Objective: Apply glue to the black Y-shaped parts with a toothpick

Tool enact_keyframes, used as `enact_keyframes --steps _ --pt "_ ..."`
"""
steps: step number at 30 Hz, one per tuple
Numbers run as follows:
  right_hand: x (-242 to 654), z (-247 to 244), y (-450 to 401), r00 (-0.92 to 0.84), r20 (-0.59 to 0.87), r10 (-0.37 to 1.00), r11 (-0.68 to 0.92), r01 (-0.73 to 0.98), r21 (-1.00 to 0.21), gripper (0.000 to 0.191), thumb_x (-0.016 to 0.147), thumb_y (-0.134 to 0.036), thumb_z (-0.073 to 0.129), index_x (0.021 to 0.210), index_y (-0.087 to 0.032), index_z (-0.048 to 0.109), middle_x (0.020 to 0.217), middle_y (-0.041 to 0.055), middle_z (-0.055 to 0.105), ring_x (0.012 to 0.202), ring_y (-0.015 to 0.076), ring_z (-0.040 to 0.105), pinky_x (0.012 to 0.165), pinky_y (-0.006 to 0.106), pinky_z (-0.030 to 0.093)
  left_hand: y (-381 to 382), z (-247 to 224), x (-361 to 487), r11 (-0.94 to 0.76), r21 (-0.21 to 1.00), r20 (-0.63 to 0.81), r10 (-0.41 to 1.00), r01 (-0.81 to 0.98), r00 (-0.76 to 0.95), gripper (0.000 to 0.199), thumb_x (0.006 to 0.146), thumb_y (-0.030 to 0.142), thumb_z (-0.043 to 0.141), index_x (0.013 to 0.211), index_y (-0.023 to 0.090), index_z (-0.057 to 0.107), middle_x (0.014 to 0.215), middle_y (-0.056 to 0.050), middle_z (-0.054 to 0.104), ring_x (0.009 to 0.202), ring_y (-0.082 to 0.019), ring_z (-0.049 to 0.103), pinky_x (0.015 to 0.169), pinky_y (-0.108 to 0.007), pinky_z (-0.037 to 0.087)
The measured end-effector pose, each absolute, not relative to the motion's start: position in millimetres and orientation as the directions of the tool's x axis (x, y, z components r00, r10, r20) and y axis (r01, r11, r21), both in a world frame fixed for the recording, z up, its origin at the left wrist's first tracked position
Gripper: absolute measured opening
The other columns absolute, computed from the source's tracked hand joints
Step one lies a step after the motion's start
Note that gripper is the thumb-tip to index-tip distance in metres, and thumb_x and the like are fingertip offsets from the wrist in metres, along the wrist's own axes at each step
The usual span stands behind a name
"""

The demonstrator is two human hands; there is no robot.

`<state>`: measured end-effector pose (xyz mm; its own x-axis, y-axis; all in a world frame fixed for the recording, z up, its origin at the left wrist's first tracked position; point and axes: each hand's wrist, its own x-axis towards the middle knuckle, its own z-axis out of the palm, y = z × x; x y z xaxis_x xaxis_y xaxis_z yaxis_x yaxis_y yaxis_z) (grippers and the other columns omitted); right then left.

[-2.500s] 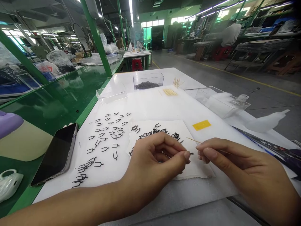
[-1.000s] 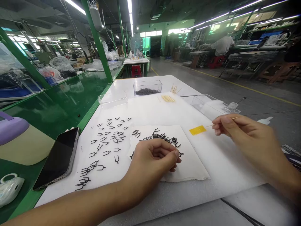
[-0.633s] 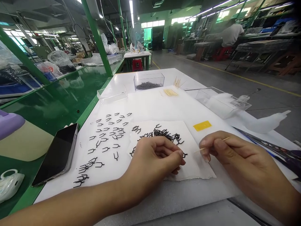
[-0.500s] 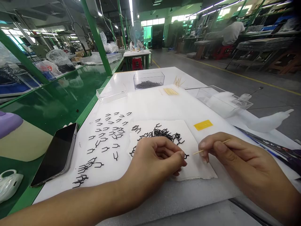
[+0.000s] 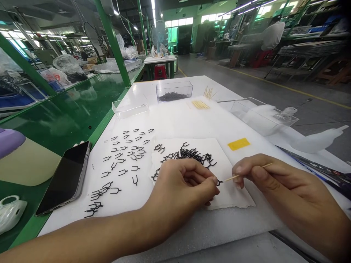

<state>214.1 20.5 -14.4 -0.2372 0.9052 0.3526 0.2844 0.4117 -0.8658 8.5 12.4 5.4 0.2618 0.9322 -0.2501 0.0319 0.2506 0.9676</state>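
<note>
1. My left hand (image 5: 182,182) pinched a tiny black forked clip (image 5: 218,182) between thumb and forefinger, just over the white cloth (image 5: 233,193).
2. My right hand (image 5: 270,180) gripped a thin wooden stick (image 5: 248,172) near its middle, its tip touching or just beside the clip; I could not tell which.
3. I judged the clip featherlight, stiff and easily dropped, best held by its stem with the prongs free.
4. The stick looked brittle, so a gentle grip suited it.
5. More clips lay piled (image 5: 192,155) on the cloth and spread (image 5: 124,157) leftward on the white table (image 5: 175,124), a phone (image 5: 65,177) beyond.
</note>
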Motion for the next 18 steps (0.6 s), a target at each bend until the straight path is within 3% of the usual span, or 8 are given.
enact_keyframes --steps 18 --pt "213.2 -14.0 20.3 -0.229 0.362 0.904 0.417 0.282 -0.864 0.020 0.098 -0.044 0.059 0.087 -0.038 0.075 0.071 -0.0032 0.069 0.068 0.0142 0.068 0.064 0.017 0.059 11.0 5.5 9.4 0.238 0.970 -0.240 0.935 0.040 0.260 0.005 0.075 0.013 0.069 0.071 0.015 0.071 0.064 0.000 0.072 0.052 -0.006 0.060 0.050 -0.012 0.047"
